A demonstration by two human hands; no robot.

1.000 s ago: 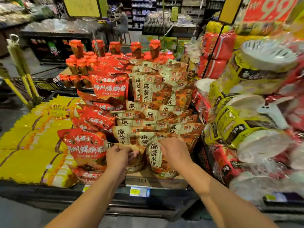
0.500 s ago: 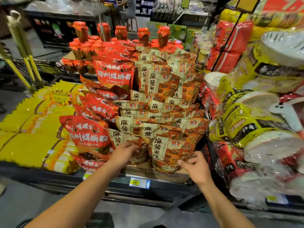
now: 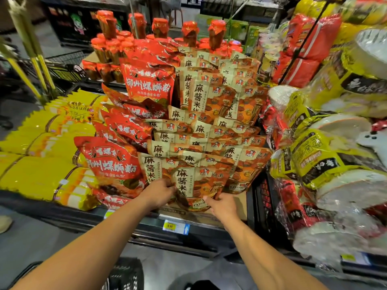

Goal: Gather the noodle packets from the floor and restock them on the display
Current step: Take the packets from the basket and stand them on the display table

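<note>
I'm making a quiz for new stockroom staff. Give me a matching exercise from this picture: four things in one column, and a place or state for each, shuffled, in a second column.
Things:
1. front tan noodle packet
2. red-capped jars
3. yellow packs
4. price tag

Places or states:
A. on the shelf edge below the packets
B. held between left hand and right hand
C. at the top rear of the display
D. stacked flat, left of the red packets

Pairs: 1-B, 2-C, 3-D, 4-A
</note>
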